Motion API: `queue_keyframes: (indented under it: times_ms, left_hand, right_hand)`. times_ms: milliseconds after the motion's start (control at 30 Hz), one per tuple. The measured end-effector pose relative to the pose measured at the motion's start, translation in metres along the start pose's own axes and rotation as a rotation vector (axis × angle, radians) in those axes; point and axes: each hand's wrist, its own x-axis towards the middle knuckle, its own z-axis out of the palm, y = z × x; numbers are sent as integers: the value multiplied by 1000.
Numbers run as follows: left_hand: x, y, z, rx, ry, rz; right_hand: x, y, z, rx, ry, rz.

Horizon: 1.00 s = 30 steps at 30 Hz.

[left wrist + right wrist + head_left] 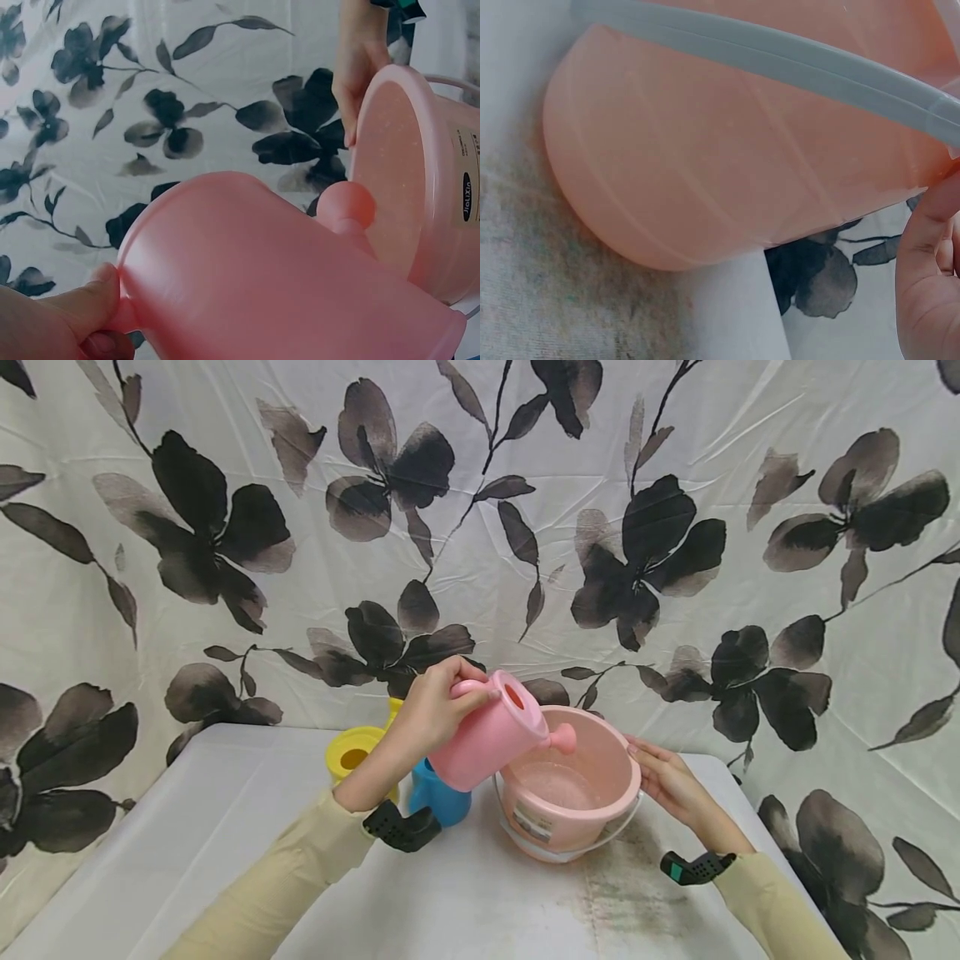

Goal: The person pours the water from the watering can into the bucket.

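My left hand (438,710) grips the handle of a pink watering can (491,735). The can is tilted, its round spout head (562,739) pointing right over the mouth of a pink bucket (573,818). In the left wrist view the can (277,277) fills much of the foreground. With fairly straight fingers, my right hand (671,781) touches the outside of the bucket's right rim. The right wrist view shows the bucket's side (705,165) close up, with part of that hand (934,277) under the rim. Whether water flows from the spout cannot be made out.
A blue watering can (442,797) stands left of the bucket, partly behind the pink can. Farther left is a yellow one (352,747), partly hidden by my left arm. The bucket's white handle (555,857) hangs down in front. A dirty stain (637,885) marks the white tabletop (450,902).
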Motion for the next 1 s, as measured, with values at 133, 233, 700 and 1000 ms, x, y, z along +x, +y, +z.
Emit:
queue_keyframes:
  times_ms: [133, 233, 700, 1000]
  left_hand:
    - [1, 1, 1, -7, -1, 5]
    - [1, 2, 2, -8, -1, 5]
    - [0, 2, 5, 27, -4, 4]
    - [-2, 2, 5, 18, 6, 0]
  right_hand:
    - [0, 0, 0, 3, -4, -7]
    - [1, 0, 0, -1, -3, -4]
    - [0, 1, -2, -7, 6, 5]
    - [-1, 2, -2, -16, 11, -2]
